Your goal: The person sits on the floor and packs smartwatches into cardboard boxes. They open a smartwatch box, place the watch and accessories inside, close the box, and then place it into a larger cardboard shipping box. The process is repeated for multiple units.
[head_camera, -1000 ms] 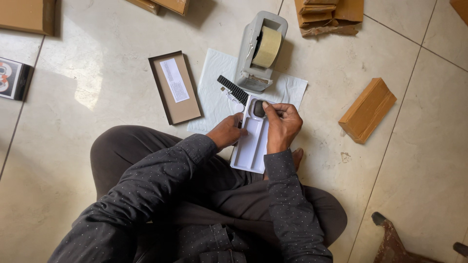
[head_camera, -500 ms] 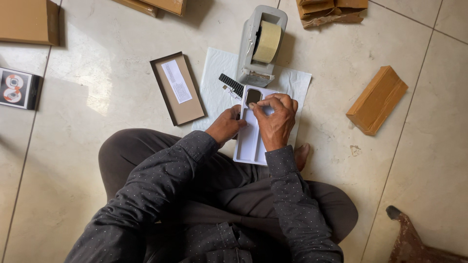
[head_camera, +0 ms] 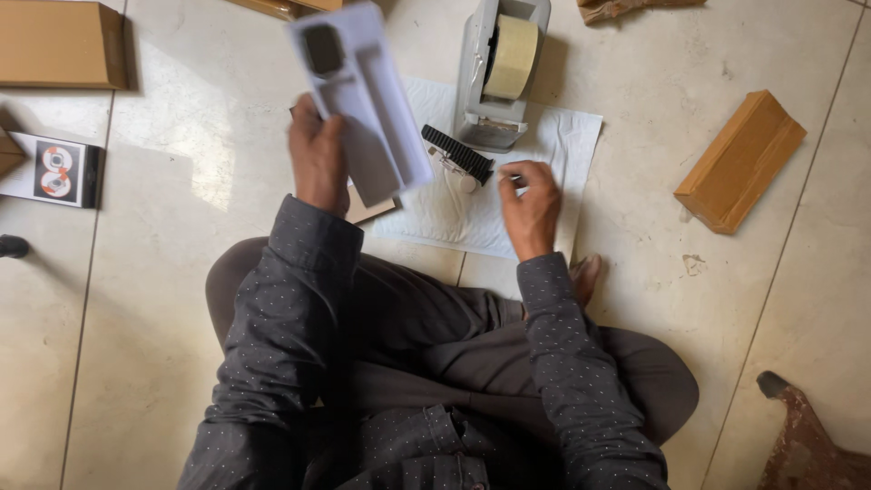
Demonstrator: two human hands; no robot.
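Tray (head_camera: 367,109) in left hand (head_camera: 318,154) (raised).

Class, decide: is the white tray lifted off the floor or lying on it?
Lifted: the left hand holds the white tray up, tilted, above the floor.

The left hand (head_camera: 318,159) lifted the white moulded plastic tray (head_camera: 363,100) off the white padded sheet (head_camera: 472,213); the right hand (head_camera: 529,204) let go, dropping beside the black ridged strap (head_camera: 456,154).
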